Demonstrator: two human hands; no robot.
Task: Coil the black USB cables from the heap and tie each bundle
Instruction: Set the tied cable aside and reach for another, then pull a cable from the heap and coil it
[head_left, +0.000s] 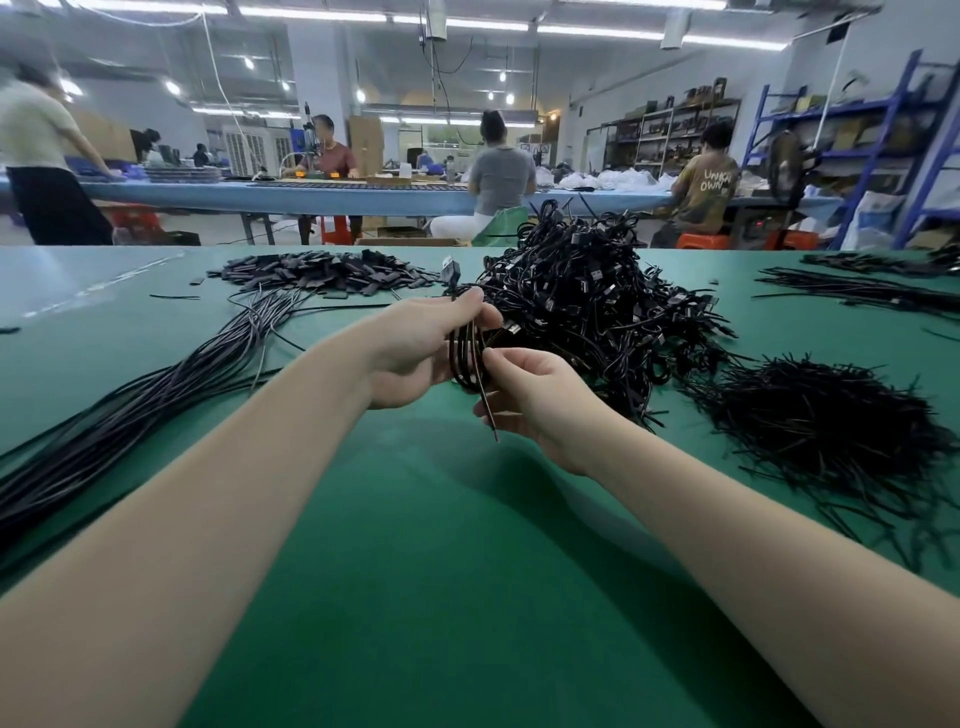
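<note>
Tying step, by the look of it. Coiled cable (467, 358) at frame centre, gripped in left hand (415, 353); right hand (535, 400) pinching twist tie (489, 410) against coil. Next: wrap tie round, twist. Heap (587, 296) just behind.

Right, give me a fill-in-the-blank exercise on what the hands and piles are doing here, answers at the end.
1. The coiled cable is gripped by the ____ hand.
2. The right hand pinches a thin black ____ against the coil.
3. The table has a ____ surface.
4. The pile of loose ties lies to the ____ of the hands.

Missing words: left; tie; green; right
</note>
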